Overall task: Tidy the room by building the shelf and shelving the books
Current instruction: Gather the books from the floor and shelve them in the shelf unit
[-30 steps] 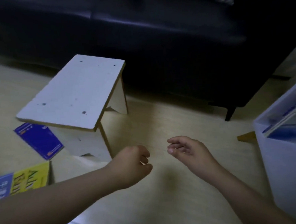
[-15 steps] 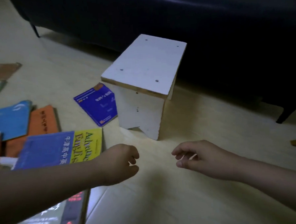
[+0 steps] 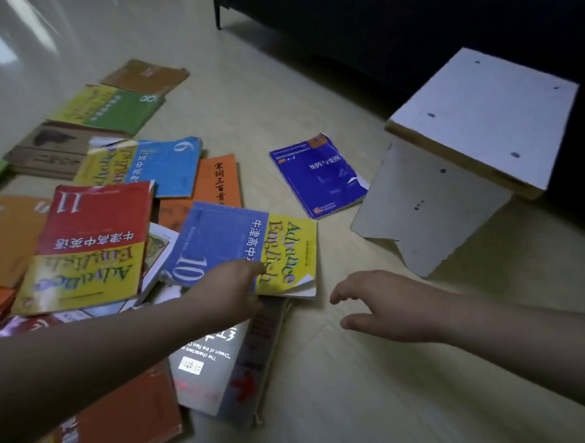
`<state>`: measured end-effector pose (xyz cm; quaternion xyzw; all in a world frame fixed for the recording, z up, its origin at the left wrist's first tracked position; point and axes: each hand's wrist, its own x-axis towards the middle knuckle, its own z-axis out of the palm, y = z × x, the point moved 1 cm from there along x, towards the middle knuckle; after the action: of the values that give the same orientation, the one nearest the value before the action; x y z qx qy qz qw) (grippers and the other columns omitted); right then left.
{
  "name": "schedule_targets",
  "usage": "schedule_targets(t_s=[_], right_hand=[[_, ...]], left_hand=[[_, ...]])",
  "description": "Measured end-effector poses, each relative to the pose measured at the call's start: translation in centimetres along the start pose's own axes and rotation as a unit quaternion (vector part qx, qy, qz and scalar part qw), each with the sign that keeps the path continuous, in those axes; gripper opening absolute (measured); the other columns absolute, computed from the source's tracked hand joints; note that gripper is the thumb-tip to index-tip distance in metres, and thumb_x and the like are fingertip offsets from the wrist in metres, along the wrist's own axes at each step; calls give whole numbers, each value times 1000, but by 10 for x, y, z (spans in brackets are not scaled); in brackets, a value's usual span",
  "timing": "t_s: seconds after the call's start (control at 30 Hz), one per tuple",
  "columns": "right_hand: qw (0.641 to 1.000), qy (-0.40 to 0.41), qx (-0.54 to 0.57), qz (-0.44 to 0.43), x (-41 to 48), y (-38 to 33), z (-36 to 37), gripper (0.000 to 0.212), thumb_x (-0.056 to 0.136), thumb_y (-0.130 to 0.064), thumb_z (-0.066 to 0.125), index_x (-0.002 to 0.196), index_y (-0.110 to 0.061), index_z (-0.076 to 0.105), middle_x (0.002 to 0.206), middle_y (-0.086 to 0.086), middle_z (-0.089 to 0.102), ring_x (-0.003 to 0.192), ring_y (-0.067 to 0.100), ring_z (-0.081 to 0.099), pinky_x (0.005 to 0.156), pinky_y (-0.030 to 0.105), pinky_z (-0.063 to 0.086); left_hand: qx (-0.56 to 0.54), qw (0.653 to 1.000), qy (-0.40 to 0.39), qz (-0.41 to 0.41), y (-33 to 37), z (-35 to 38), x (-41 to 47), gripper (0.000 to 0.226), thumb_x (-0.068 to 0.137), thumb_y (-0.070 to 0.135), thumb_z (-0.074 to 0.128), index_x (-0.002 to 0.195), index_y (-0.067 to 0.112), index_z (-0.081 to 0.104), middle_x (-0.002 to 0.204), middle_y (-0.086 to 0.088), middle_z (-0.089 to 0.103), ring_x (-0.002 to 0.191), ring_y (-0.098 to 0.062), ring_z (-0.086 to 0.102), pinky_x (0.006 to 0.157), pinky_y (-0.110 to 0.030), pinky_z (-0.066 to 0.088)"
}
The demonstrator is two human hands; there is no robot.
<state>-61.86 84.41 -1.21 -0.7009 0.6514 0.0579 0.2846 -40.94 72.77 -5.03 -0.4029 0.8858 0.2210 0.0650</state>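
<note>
The left hand (image 3: 233, 288) grips the near edge of a blue-and-yellow book (image 3: 224, 238) lying on top of the scattered books (image 3: 91, 232) on the floor (image 3: 344, 405). The right hand (image 3: 383, 304) hovers just beside it, fingers loosely spread and holding nothing. The white shelf (image 3: 482, 116) stands to the right, near a dark sofa (image 3: 409, 18).

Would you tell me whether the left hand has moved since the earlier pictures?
Yes: the left hand went from beside the blue-and-yellow book onto its near edge.
</note>
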Motion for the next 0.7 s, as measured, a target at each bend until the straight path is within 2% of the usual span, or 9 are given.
schedule_targets(t_s=[0.13,0.23,0.33,0.47,0.6,0.7], right_hand=[[999,40,-19,7,30,-6,4,42,92,-34,57,132,-24,50,130,1,51,121,18,48,98,32,41],[998,63,-5,29,48,-15,13,44,91,-30,56,134,-21,50,131,4,50,120,22,49,97,32,42],[998,49,13,35,49,-19,25,46,90,-31,57,134,-21,49,133,4,49,122,22,48,96,31,42],[995,53,54,67,43,-14,33,51,89,-27,57,138,-22,43,135,5,44,122,23,47,97,32,43],[985,51,113,121,46,-13,37,47,89,-25,58,134,-19,45,126,7,49,115,22,50,92,32,44],[954,85,211,194,52,-17,39,38,89,-30,61,120,-13,48,113,3,53,101,20,53,80,31,45]], left_hand=[[34,999,-7,11,-22,12,11,49,77,24,70,120,8,55,119,-11,57,110,-30,53,88,-37,44],[52,998,5,20,-34,13,16,57,76,27,74,125,8,53,127,-12,54,115,-31,51,93,-37,43],[85,996,7,33,-44,11,22,61,76,29,75,129,11,52,133,-10,51,120,-30,48,96,-35,42],[115,992,8,57,-54,15,30,45,79,33,71,118,16,59,119,-2,57,107,-24,54,79,-31,42],[160,984,-3,83,-57,17,34,39,85,37,64,119,18,58,117,-1,57,103,-24,56,77,-32,45],[190,977,-12,95,-58,15,34,37,90,36,57,122,18,56,120,-2,56,102,-25,57,76,-31,43]])
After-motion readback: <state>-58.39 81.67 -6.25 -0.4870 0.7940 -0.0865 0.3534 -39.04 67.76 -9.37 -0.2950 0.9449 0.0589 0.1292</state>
